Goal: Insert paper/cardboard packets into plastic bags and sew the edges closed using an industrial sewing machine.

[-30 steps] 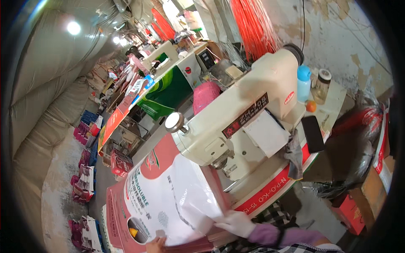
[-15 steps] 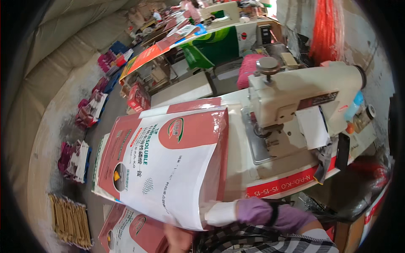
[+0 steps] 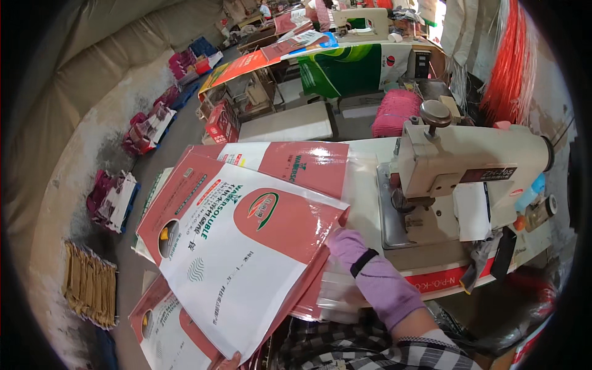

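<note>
1. A glossy red-and-white printed bag (image 3: pixel 246 246) lies flat and tilted on top of a stack of like bags (image 3: pixel 290 163) on the worktable (image 3: pixel 364 185), just left of the sewing machine.
2. The right hand (image 3: pixel 354 246), in a purple glove with a black wrist band, rests at the bag's right edge, fingers curled onto the rim; whether it grips or only presses cannot be told.
3. The left hand (image 3: pixel 229 361) barely shows at the bottom edge, fingertips touching the bag's lower corner; how far it is opened is hidden.
4. Clear plastic liners (image 3: pixel 336 296) lie under the right forearm, smooth and see-through, at the table's near edge.
5. More bags of the same print (image 3: pixel 166 330) lie lower left, below the held one.
6. The cream sewing machine (image 3: pixel 468 166) stands on the table's right half, with a round metal knob on top and a white paper sheet hanging on its front.
7. A pink spool of thread (image 3: pixel 394 111) sits behind the machine.
8. Further bundles of bags (image 3: pixel 114 200) lie on the grey floor at the left.
</note>
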A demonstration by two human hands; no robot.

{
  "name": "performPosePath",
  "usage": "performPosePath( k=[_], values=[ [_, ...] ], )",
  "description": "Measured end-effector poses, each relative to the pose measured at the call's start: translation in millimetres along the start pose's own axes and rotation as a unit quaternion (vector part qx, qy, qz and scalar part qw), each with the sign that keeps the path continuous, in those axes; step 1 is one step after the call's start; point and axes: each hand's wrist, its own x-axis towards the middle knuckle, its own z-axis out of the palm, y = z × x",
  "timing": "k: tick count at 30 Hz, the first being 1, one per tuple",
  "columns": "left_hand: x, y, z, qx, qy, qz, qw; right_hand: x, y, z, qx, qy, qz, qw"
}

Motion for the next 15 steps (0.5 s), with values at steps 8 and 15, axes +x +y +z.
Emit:
performPosePath(
  k=[8,15],
  values=[
    [27.2,35.9,-73.7,-0.198,-0.018,0.128,0.972,-120.3,-23.9,-39.1,0.026,0.485,-0.381,0.787],
    [-62.2,37.5,-327.9,-0.236,0.263,0.41,0.841,-211.7,-81.5,114.9,-0.132,-0.185,-0.471,0.853]
  ],
)
